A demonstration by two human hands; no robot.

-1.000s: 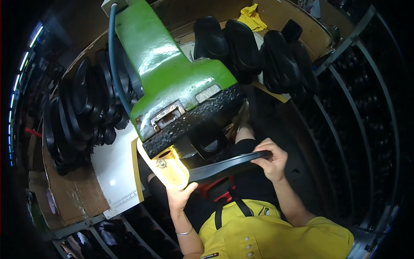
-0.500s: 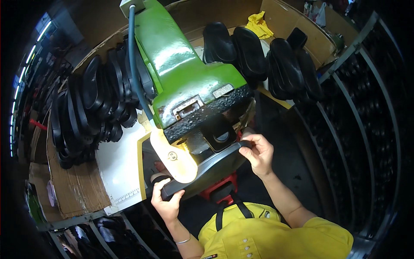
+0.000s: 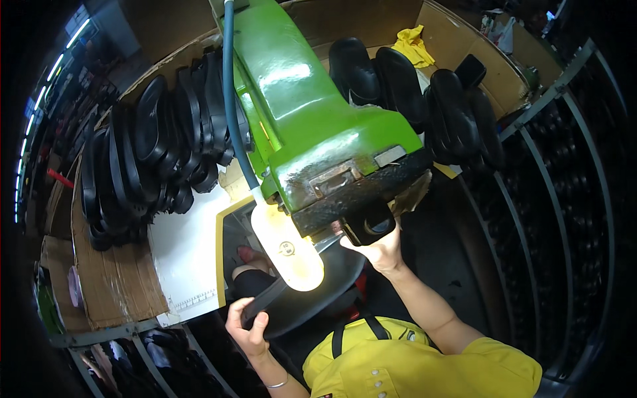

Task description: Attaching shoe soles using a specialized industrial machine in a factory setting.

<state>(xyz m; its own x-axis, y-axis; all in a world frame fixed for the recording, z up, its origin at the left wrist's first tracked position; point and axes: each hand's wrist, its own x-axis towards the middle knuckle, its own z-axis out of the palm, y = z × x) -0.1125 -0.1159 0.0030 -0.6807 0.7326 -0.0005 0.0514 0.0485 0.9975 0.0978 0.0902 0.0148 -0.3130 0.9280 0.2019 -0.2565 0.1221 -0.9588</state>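
Note:
My left hand (image 3: 248, 329) is closed round the near end of a black shoe sole (image 3: 267, 298), thumb on one side and fingers on the other. The sole slants up to the right, its middle hidden behind a glowing oblong lamp (image 3: 289, 255). At its far end is my right hand (image 3: 383, 251), thumb stretched along it and the other fingers partly hidden by the black head (image 3: 371, 224) of a green machine (image 3: 338, 156). The sole's far end lies under that head. I cannot tell whether it touches the machine.
Black soles stand in rows at the left (image 3: 152, 126) and back right (image 3: 454, 113), inside cardboard walls (image 3: 123, 282). A yellow cloth (image 3: 413, 46) lies at the back. A white board (image 3: 179, 245) is left of the machine, and a metal rack (image 3: 541, 159) runs along the right.
The sole's far end has moved in under the machine head, and my right hand has gone up and left with it. My left hand is slightly lower. The whole view has shifted a little.

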